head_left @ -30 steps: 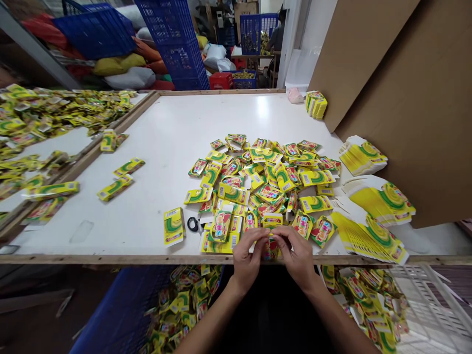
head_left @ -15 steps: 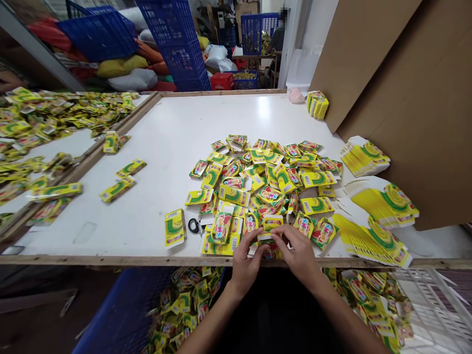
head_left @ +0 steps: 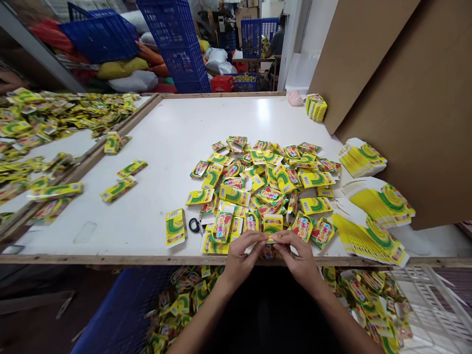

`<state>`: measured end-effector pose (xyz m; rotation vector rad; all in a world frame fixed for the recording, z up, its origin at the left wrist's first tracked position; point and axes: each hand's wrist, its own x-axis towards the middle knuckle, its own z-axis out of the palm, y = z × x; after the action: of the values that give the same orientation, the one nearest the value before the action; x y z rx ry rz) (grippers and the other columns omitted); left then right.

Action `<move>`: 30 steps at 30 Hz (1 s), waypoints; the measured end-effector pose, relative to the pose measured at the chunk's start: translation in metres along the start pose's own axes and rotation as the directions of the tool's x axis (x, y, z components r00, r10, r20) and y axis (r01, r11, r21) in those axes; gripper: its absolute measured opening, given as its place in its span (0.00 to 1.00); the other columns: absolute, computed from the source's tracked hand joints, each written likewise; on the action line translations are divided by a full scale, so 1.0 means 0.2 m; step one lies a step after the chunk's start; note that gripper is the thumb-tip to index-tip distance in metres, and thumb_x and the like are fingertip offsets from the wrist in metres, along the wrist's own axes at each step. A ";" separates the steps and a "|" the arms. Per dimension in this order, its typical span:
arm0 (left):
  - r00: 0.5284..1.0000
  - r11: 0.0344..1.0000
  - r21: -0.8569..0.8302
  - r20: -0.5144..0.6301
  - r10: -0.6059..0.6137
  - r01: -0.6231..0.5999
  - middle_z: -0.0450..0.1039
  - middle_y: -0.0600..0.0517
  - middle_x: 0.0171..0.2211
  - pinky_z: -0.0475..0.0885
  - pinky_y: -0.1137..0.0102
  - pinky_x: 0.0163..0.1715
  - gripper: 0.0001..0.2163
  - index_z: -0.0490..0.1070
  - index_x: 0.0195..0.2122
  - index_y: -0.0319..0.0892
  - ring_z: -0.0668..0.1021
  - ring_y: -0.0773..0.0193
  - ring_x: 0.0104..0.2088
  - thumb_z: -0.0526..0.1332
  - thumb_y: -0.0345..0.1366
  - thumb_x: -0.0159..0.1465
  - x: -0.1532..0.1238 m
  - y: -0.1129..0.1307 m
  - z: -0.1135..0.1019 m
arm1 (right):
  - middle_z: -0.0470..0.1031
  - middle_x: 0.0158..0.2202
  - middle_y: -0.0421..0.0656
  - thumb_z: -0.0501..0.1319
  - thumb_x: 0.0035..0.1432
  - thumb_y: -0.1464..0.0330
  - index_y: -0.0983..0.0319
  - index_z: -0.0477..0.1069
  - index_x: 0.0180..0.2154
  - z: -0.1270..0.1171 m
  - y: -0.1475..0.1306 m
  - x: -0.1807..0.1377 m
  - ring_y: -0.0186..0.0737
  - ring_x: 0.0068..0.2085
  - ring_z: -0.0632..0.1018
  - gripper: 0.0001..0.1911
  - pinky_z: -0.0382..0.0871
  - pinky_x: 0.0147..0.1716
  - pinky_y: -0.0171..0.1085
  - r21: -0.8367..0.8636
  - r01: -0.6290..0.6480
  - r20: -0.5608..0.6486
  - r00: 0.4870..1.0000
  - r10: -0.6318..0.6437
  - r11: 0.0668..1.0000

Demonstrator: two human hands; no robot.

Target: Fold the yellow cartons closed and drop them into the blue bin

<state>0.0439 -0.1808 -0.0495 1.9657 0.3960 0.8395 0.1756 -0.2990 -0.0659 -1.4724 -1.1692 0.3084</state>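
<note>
At the near edge of the white table [head_left: 206, 123], my left hand [head_left: 241, 258] and my right hand [head_left: 298, 258] meet, both pinching one small yellow and green carton [head_left: 272, 230] between their fingertips. Just beyond them spreads a loose pile of the same small cartons [head_left: 265, 182]. To my right hand's side lie fanned stacks of flat yellow carton blanks [head_left: 368, 231]. Black-handled scissors [head_left: 194, 225] lie left of my left hand, next to a single flat carton [head_left: 175, 227].
A blue bin [head_left: 129, 309] and a white crate [head_left: 424, 309] under the table edge hold several cartons. Brown cardboard sheets [head_left: 405, 98] lean at the right. A neighbouring table [head_left: 55, 142] at left is strewn with cartons. Blue crates [head_left: 173, 39] and sacks stand behind; a person sits far back.
Both hands have shifted slightly nearer the table edge while working the same carton; their fingertips now pinch it closer together. Nothing else on the table moved.
</note>
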 end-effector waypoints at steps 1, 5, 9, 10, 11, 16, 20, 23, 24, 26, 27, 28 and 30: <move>1.000 1.000 0.010 0.023 0.019 -0.019 0.79 0.47 0.36 0.75 0.68 0.39 0.07 0.78 0.39 0.44 0.80 0.62 0.38 0.60 0.30 0.63 0.00 -0.01 -0.01 | 0.77 0.39 0.45 0.58 0.61 0.71 0.58 0.72 0.38 0.00 -0.01 0.00 0.42 0.42 0.78 0.05 0.73 0.39 0.41 0.007 -0.003 0.009 1.000 0.003 1.000; 0.997 0.998 -0.019 0.057 0.060 -0.059 0.79 0.46 0.37 0.76 0.67 0.38 0.07 0.78 0.39 0.44 0.81 0.60 0.38 0.63 0.32 0.61 -0.02 -0.04 -0.03 | 0.78 0.37 0.45 0.58 0.61 0.72 0.58 0.73 0.35 -0.01 -0.02 0.01 0.42 0.39 0.78 0.06 0.72 0.38 0.42 -0.014 0.035 0.015 0.999 -0.035 0.999; 1.000 0.999 -0.044 -0.010 0.023 -0.024 0.80 0.47 0.36 0.76 0.66 0.40 0.07 0.78 0.39 0.44 0.81 0.59 0.39 0.63 0.31 0.61 -0.05 -0.07 0.03 | 0.78 0.35 0.44 0.60 0.60 0.72 0.57 0.75 0.35 -0.03 -0.01 0.01 0.43 0.39 0.77 0.06 0.71 0.38 0.43 -0.074 0.096 0.000 0.995 -0.097 0.993; 1.000 0.999 -0.041 -0.027 0.010 -0.011 0.80 0.47 0.36 0.76 0.66 0.40 0.07 0.78 0.39 0.45 0.81 0.60 0.39 0.62 0.31 0.62 -0.06 -0.07 0.04 | 0.78 0.36 0.44 0.60 0.60 0.72 0.57 0.75 0.36 -0.03 -0.01 0.01 0.43 0.40 0.77 0.06 0.71 0.39 0.43 -0.081 0.105 0.008 0.994 -0.105 0.991; 0.999 0.999 -0.036 -0.049 0.001 -0.002 0.80 0.48 0.36 0.76 0.66 0.39 0.07 0.78 0.39 0.45 0.81 0.60 0.39 0.61 0.30 0.62 -0.08 -0.06 0.04 | 0.78 0.37 0.44 0.60 0.60 0.71 0.56 0.76 0.37 -0.04 -0.01 0.00 0.43 0.40 0.77 0.07 0.71 0.39 0.43 -0.086 0.105 0.023 0.994 -0.103 0.991; 0.966 0.986 0.141 -0.252 -0.055 0.093 0.78 0.50 0.39 0.75 0.67 0.42 0.10 0.77 0.41 0.47 0.79 0.59 0.42 0.58 0.30 0.64 -0.21 0.03 -0.25 | 0.75 0.45 0.47 0.60 0.60 0.64 0.59 0.65 0.54 -0.02 0.04 -0.03 0.36 0.29 0.73 0.20 0.70 0.28 0.37 -0.105 -0.178 -0.131 0.978 0.164 0.978; 0.936 0.860 0.468 -0.351 -0.028 0.201 0.72 0.47 0.50 0.65 0.58 0.55 0.10 0.75 0.43 0.46 0.73 0.53 0.52 0.63 0.32 0.60 -0.25 0.14 -0.46 | 0.76 0.39 0.47 0.63 0.56 0.62 0.62 0.62 0.54 0.07 0.12 0.00 0.38 0.27 0.73 0.26 0.69 0.28 0.37 -0.182 -0.317 -0.233 0.933 0.273 0.931; 0.953 0.913 0.363 -0.295 -0.076 0.185 0.74 0.47 0.45 0.69 0.60 0.51 0.11 0.73 0.45 0.45 0.75 0.55 0.48 0.61 0.32 0.61 -0.22 0.16 -0.29 | 0.74 0.36 0.43 0.61 0.57 0.64 0.60 0.63 0.51 0.13 0.09 0.03 0.36 0.25 0.72 0.20 0.67 0.25 0.35 -0.151 -0.296 -0.267 0.931 0.250 0.943; 0.966 0.944 0.271 -0.222 -0.130 0.189 0.75 0.47 0.44 0.71 0.62 0.49 0.12 0.72 0.46 0.45 0.76 0.56 0.47 0.61 0.32 0.61 -0.20 0.15 -0.18 | 0.73 0.36 0.42 0.60 0.58 0.65 0.60 0.64 0.49 0.14 0.06 0.03 0.35 0.25 0.71 0.17 0.67 0.25 0.35 -0.134 -0.285 -0.285 0.928 0.239 0.949; 0.965 0.969 0.062 -0.117 -0.233 0.241 0.71 0.44 0.51 0.70 0.61 0.50 0.20 0.66 0.54 0.44 0.74 0.54 0.51 0.63 0.33 0.60 -0.16 0.11 0.02 | 0.72 0.37 0.43 0.59 0.59 0.67 0.60 0.67 0.45 0.16 0.00 0.01 0.35 0.27 0.71 0.12 0.68 0.27 0.35 -0.113 -0.241 -0.286 0.937 0.201 0.964; 0.955 0.962 -0.040 -0.118 -0.271 0.268 0.71 0.43 0.52 0.70 0.62 0.50 0.21 0.64 0.55 0.43 0.74 0.54 0.51 0.63 0.34 0.60 -0.14 0.09 0.11 | 0.72 0.38 0.43 0.58 0.59 0.68 0.59 0.67 0.44 0.16 -0.03 -0.01 0.37 0.30 0.72 0.10 0.69 0.30 0.36 -0.110 -0.206 -0.255 0.951 0.173 0.972; 0.942 0.947 -0.127 -0.127 -0.309 0.294 0.71 0.43 0.52 0.70 0.62 0.50 0.22 0.64 0.55 0.43 0.75 0.55 0.51 0.63 0.34 0.60 -0.12 0.07 0.17 | 0.71 0.38 0.44 0.58 0.59 0.69 0.59 0.68 0.43 0.15 -0.06 -0.03 0.39 0.34 0.73 0.08 0.70 0.34 0.38 -0.110 -0.170 -0.208 0.967 0.144 0.979; 0.919 0.913 -0.241 -0.138 -0.369 0.330 0.74 0.45 0.47 0.71 0.64 0.48 0.17 0.66 0.52 0.42 0.77 0.57 0.46 0.61 0.35 0.62 -0.09 0.04 0.23 | 0.71 0.40 0.46 0.58 0.60 0.71 0.58 0.70 0.42 0.13 -0.08 -0.07 0.43 0.42 0.73 0.08 0.70 0.42 0.42 -0.124 -0.117 -0.132 0.986 0.101 0.985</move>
<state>0.0627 -0.2238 -0.0651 1.5616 0.7138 0.7910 0.1414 -0.2966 -0.0650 -1.6509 -1.0265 0.2136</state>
